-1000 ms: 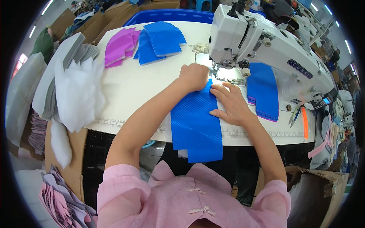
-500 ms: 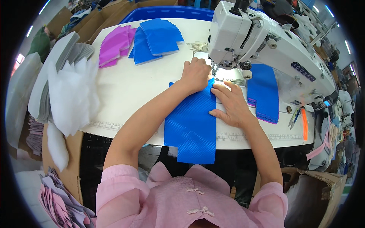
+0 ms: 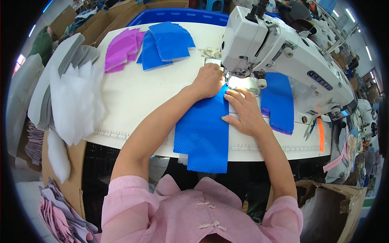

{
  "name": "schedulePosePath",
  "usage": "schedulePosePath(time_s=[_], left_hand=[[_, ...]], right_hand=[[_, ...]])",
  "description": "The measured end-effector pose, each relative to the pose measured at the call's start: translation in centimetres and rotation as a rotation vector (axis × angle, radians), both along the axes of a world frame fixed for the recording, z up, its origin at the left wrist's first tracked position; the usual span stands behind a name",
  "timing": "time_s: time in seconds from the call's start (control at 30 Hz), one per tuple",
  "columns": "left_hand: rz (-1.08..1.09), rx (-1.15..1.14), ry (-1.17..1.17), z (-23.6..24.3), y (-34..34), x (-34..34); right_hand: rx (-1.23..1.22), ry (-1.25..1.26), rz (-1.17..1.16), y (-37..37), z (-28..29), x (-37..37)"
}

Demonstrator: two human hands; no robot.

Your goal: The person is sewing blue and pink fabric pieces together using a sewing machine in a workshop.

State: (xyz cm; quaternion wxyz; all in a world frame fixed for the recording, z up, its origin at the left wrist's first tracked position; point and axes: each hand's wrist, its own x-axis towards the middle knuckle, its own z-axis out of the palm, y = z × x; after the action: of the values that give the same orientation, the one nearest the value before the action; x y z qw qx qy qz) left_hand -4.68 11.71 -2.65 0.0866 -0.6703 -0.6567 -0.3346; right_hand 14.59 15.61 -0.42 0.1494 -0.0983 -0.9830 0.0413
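A blue textured fabric piece (image 3: 204, 133) lies under the needle area of a white sewing machine (image 3: 247, 44), its near end hanging over the table edge. My left hand (image 3: 209, 80) is closed at the fabric's far end, left of the needle, with fingers curled and fingertips mostly hidden. To the right of the needle, my right hand (image 3: 246, 112) lies flat with fingers and thumb stretched out. Its fingertips touch the fabric's right edge. White padding shows at the notch in the near left corner.
Blue cut pieces (image 3: 172, 40) and purple ones (image 3: 121, 48) lie at the far left. Another blue piece (image 3: 279, 101) sits under the machine arm, near scissors (image 3: 310, 128) and an orange strip (image 3: 321, 135). White padding sheets (image 3: 77, 101) stand left. A blue bin (image 3: 178, 16) is behind the table.
The blue fabric has slid slightly away from me toward the needle. My hands keep nearly the same placement, and the whole view has shifted a little.
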Motion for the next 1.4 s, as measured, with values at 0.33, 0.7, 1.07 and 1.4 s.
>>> schedulePosePath(time_s=[0.33, 0.7, 1.07, 1.4], left_hand=[[-0.037, -0.119, -0.057, 0.9, 0.4, -0.1], [0.004, -0.181, -0.087, 1.5, 0.5, -0.1], [-0.036, -0.029, 0.054, 3.4, -4.4, 2.1], [-0.403, -0.269, 0.038, 4.2, -16.8, 9.9]], right_hand=[[0.009, 0.031, -0.008, 0.2, -0.2, 0.1], [-0.04, 0.071, -0.008, 0.2, -0.5, 0.1], [0.014, 0.1, -0.052, 0.8, -1.2, -0.3], [-0.278, 0.388, -0.01, -1.6, -0.5, 3.3]])
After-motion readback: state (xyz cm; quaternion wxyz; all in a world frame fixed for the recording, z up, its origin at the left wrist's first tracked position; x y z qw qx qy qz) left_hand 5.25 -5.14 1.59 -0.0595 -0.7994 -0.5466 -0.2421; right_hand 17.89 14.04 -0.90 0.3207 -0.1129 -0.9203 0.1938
